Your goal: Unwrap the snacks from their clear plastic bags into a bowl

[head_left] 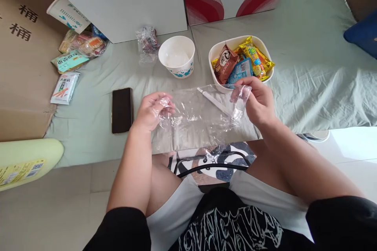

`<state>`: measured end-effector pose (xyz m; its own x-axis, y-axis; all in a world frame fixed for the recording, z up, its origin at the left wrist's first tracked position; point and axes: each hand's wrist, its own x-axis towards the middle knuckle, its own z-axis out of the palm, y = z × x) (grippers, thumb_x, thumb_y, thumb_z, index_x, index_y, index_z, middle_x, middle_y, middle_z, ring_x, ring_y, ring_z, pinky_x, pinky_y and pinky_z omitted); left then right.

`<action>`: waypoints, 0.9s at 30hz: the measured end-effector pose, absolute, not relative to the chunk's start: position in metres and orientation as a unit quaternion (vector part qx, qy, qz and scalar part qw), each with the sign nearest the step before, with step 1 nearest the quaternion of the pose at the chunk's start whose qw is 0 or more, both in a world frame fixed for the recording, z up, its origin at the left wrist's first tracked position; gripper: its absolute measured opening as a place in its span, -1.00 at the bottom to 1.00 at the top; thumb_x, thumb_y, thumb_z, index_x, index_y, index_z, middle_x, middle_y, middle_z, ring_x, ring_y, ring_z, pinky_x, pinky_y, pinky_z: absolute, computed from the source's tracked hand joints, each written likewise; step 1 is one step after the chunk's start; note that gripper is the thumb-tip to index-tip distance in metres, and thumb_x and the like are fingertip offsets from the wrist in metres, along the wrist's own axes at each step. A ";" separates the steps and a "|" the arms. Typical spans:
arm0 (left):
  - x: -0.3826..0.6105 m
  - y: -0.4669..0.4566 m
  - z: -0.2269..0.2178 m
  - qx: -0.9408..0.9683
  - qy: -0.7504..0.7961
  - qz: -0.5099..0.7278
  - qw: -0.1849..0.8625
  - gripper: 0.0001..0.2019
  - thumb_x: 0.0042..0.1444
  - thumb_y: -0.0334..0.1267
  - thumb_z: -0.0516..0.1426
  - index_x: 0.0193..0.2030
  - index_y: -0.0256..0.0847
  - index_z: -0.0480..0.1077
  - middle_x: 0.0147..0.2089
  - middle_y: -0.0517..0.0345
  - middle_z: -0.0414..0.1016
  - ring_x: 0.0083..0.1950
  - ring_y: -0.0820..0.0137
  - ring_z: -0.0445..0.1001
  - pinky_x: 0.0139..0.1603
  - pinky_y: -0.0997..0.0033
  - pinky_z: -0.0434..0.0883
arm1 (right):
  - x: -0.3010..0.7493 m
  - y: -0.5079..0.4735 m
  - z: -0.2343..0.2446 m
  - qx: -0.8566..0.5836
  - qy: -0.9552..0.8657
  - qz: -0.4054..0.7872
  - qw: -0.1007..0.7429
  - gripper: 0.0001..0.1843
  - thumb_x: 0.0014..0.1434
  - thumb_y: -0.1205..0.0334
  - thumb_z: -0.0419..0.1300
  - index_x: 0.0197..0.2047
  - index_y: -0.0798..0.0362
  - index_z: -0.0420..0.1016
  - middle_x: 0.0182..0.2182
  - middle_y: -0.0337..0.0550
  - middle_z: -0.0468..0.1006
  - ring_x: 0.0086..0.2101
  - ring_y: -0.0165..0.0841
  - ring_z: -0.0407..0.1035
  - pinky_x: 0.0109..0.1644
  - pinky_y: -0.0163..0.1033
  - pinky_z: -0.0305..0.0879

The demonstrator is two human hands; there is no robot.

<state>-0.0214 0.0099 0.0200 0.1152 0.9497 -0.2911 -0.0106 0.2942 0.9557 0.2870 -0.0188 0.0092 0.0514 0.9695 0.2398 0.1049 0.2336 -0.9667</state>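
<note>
Nearest is a black shirt [229, 219] with pale lettering. Beyond it, clear plastic film [188, 113] spans between the left hand [154, 111] and right hand [257, 100], each pinching an end, above the front of a wrinkled green cloth [94, 129]. On the cloth stand a paper cup [178, 60] and a white bowl [218, 50] of snack packets [226, 62]; a phone [121, 110] lies leftward. Behind rise a white box [132, 4] and red-patterned carton [203, 6]. The floor [70, 204] is pale tile.

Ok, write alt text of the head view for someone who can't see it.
A person's left hand and right hand hold clear plastic between them over a green cloth. Beyond stand a white cup and a white bowl of wrapped snacks; a phone lies left.
</note>
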 end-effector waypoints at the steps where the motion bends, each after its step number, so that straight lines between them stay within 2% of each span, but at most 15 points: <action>1: -0.021 0.011 0.018 0.433 0.530 0.433 0.587 -0.55 -0.15 0.08 0.47 -0.31 -0.20 0.49 -0.51 0.21 0.58 -0.57 0.41 0.55 -0.61 0.53 0.40 | 0.287 -0.019 0.009 -0.462 -0.573 0.417 0.532 -0.49 0.21 -0.35 0.30 -0.19 -0.04 0.54 -0.47 -0.26 0.55 -0.48 -0.41 0.42 -0.38 -0.26 0.38; 3: -0.022 0.014 0.014 0.432 0.522 0.470 0.566 -0.53 -0.12 0.16 0.44 -0.28 -0.15 0.49 -0.54 0.24 0.57 -0.63 0.42 0.51 -0.66 0.53 0.36 | 0.287 -0.019 0.009 -0.447 -0.609 0.446 0.480 -0.53 0.22 -0.29 0.33 -0.24 -0.01 0.54 -0.45 -0.23 0.57 -0.45 -0.40 0.44 -0.36 -0.25 0.39; 5: -0.024 0.016 0.009 0.459 0.546 0.451 0.536 -0.59 -0.07 0.13 0.42 -0.34 -0.16 0.49 -0.61 0.26 0.51 -0.72 0.45 0.40 -0.73 0.51 0.28 | 0.287 -0.020 0.008 -0.455 -0.636 0.443 0.439 -0.55 0.25 -0.23 0.32 -0.33 0.01 0.52 -0.47 -0.21 0.57 -0.46 -0.41 0.43 -0.37 -0.26 0.37; 7: -0.026 0.017 0.005 0.487 0.579 0.435 0.488 -0.66 -0.02 0.03 0.41 -0.42 -0.17 0.48 -0.69 0.29 0.41 -0.79 0.49 0.27 -0.77 0.50 0.18 | 0.286 -0.021 0.008 -0.471 -0.627 0.430 0.446 -0.55 0.30 -0.22 0.28 -0.33 0.00 0.49 -0.50 -0.23 0.53 -0.49 -0.42 0.41 -0.39 -0.27 0.36; 9: -0.027 0.016 0.004 0.500 0.571 0.464 0.457 -0.69 0.01 0.00 0.38 -0.45 -0.16 0.47 -0.71 0.32 0.36 -0.79 0.53 0.22 -0.78 0.51 0.12 | 0.286 -0.022 0.008 -0.481 -0.594 0.422 0.488 -0.57 0.33 -0.25 0.22 -0.25 -0.03 0.47 -0.53 -0.28 0.50 -0.53 -0.44 0.39 -0.43 -0.29 0.35; 12: -0.028 0.013 0.008 0.513 0.504 0.494 0.489 -0.67 -0.08 0.02 0.41 -0.31 -0.12 0.51 -0.61 0.31 0.48 -0.72 0.50 0.34 -0.72 0.52 0.20 | 0.287 -0.023 0.009 -0.469 -0.582 0.435 0.501 -0.59 0.32 -0.25 0.24 -0.16 -0.06 0.45 -0.52 -0.32 0.49 -0.56 -0.45 0.37 -0.45 -0.30 0.34; 15: -0.027 0.010 0.013 0.535 0.532 0.414 0.509 -0.63 -0.22 -0.16 0.48 -0.26 -0.15 0.52 -0.55 0.26 0.56 -0.67 0.46 0.43 -0.66 0.52 0.30 | 0.288 -0.023 0.007 -0.458 -0.647 0.442 0.420 -0.63 0.25 -0.15 0.35 -0.21 0.00 0.50 -0.53 -0.29 0.50 -0.55 -0.45 0.35 -0.45 -0.29 0.29; 18: -0.028 0.009 0.014 0.522 0.533 0.433 0.505 -0.72 -0.15 -0.18 0.46 -0.39 -0.19 0.48 -0.62 0.27 0.46 -0.66 0.47 0.41 -0.63 0.50 0.33 | 0.287 -0.024 0.006 -0.454 -0.673 0.417 0.408 -0.71 0.28 -0.03 0.30 -0.28 0.03 0.51 -0.57 -0.29 0.48 -0.57 -0.45 0.34 -0.46 -0.28 0.27; 20: -0.031 0.010 0.013 0.498 0.487 0.480 0.533 -0.66 -0.15 -0.09 0.46 -0.30 -0.16 0.49 -0.54 0.24 0.52 -0.59 0.41 0.49 -0.55 0.44 0.42 | 0.287 -0.024 0.007 -0.459 -0.642 0.419 0.448 -0.74 0.32 -0.02 0.24 -0.23 0.00 0.49 -0.55 -0.29 0.51 -0.58 -0.45 0.37 -0.46 -0.29 0.30; 22: -0.035 0.011 0.011 0.490 0.499 0.452 0.554 -0.61 -0.14 -0.04 0.47 -0.24 -0.15 0.51 -0.49 0.19 0.58 -0.57 0.37 0.53 -0.54 0.41 0.43 | 0.286 -0.025 0.009 -0.475 -0.620 0.419 0.463 -0.75 0.31 -0.03 0.25 -0.22 -0.01 0.49 -0.54 -0.29 0.51 -0.59 -0.44 0.37 -0.49 -0.30 0.30; 25: -0.038 0.011 0.007 0.494 0.566 0.400 0.526 -0.70 -0.05 -0.06 0.44 -0.36 -0.20 0.52 -0.58 0.21 0.51 -0.64 0.42 0.45 -0.61 0.45 0.35 | 0.286 -0.024 0.010 -0.508 -0.622 0.400 0.441 -0.74 0.26 0.00 0.31 -0.33 -0.01 0.46 -0.62 -0.32 0.45 -0.62 -0.45 0.31 -0.52 -0.30 0.23; 27: -0.038 0.011 0.007 0.485 0.535 0.463 0.515 -0.71 -0.03 -0.03 0.43 -0.38 -0.17 0.52 -0.61 0.24 0.48 -0.61 0.42 0.46 -0.58 0.45 0.38 | 0.287 -0.024 0.009 -0.514 -0.616 0.382 0.458 -0.75 0.26 0.01 0.30 -0.31 -0.01 0.47 -0.61 -0.32 0.46 -0.59 -0.43 0.33 -0.49 -0.29 0.25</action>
